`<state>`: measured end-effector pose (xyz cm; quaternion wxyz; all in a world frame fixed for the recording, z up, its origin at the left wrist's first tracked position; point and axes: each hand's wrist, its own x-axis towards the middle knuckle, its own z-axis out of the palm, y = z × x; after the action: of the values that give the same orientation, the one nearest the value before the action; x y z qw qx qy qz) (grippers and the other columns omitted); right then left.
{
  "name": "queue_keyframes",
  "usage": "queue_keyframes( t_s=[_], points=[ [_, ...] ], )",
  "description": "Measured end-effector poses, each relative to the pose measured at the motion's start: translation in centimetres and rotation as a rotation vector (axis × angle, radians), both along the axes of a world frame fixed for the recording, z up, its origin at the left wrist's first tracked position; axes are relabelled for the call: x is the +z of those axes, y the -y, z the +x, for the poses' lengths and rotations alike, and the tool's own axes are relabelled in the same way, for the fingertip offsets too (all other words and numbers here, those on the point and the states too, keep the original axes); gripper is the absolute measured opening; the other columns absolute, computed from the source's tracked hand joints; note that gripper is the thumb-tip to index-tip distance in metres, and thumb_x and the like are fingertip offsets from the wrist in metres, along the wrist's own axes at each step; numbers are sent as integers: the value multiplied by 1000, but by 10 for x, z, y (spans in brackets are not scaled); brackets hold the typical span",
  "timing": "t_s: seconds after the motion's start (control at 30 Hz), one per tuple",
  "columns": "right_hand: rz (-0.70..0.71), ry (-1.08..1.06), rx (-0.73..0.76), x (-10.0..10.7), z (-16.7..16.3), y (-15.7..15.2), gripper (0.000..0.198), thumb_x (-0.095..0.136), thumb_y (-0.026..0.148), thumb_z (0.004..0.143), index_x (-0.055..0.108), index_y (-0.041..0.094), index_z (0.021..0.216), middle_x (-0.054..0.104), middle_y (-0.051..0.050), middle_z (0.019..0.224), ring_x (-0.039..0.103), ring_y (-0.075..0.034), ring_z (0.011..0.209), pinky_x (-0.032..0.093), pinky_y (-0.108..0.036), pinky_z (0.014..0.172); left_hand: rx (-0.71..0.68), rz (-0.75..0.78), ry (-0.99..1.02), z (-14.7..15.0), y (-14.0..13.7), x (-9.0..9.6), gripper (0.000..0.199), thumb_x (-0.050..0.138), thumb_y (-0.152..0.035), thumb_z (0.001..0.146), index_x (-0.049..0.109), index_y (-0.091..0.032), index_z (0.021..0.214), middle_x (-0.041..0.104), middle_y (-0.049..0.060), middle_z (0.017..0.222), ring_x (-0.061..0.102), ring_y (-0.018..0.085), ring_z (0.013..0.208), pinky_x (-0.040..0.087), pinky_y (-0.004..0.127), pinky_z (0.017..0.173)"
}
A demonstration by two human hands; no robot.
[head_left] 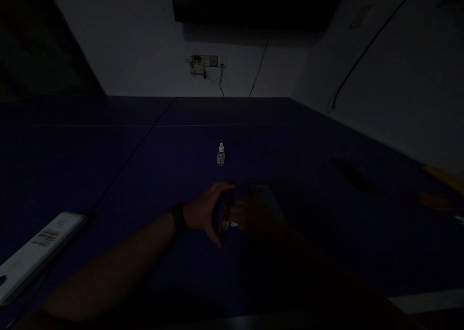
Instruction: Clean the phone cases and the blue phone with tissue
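Thin slab [226, 210] edge-on, dropper bottle [221, 157] at its 12 o'clock.
Left hand [202, 211] grips slab's ends; right hand [248, 214] at 3 o'clock, grip unclear. Edge-only hold could slip if pressed.

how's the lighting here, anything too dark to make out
Head view: very dim overall; the bare right hand sinks into shadow, and the thin brownish object at the hands is too dark to identify; the bare left hand and small white-capped dropper bottle show more clearly.
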<state>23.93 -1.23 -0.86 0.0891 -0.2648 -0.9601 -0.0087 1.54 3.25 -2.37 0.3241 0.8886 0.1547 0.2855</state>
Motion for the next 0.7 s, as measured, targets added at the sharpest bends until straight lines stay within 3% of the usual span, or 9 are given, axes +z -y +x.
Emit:
queue_keyframes(
  t_s=[0.23, 0.43, 0.57, 0.7],
  points=[
    [21, -14, -274, 7, 0, -16, 29, 51, 9, 95, 73, 21, 111, 74, -8, 108, 64, -22, 94, 45, -35, 84, 7, 12, -10, 1, 1, 1, 154, 95, -67, 27, 19, -28, 155, 32, 21, 154, 36, 47, 140, 30, 63, 117],
    [25, -4, -101, -1, 0, -8, 28, 51, 6, 93, 73, 19, 103, 75, -7, 95, 64, -22, 89, 46, -36, 82, 8, 37, -28, 1, 0, 0, 156, 94, -68, 26, 18, -27, 155, 31, 22, 153, 37, 48, 139, 33, 63, 115],
    [-7, -5, 35, -4, 2, -1, 26, 54, 7, 91, 71, 19, 106, 75, -6, 99, 63, -21, 86, 46, -35, 78, 3, 71, -23, 0, 0, 0, 154, 93, -70, 29, 16, -26, 155, 31, 22, 152, 37, 47, 138, 34, 63, 114],
    [4, -69, -40, -2, 1, -10, 26, 52, 4, 91, 71, 18, 102, 74, -7, 95, 64, -21, 87, 48, -35, 81, 8, 81, -26, 1, 1, 2, 154, 93, -70, 30, 15, -26, 155, 33, 22, 151, 39, 46, 137, 34, 63, 114]
  ],
)
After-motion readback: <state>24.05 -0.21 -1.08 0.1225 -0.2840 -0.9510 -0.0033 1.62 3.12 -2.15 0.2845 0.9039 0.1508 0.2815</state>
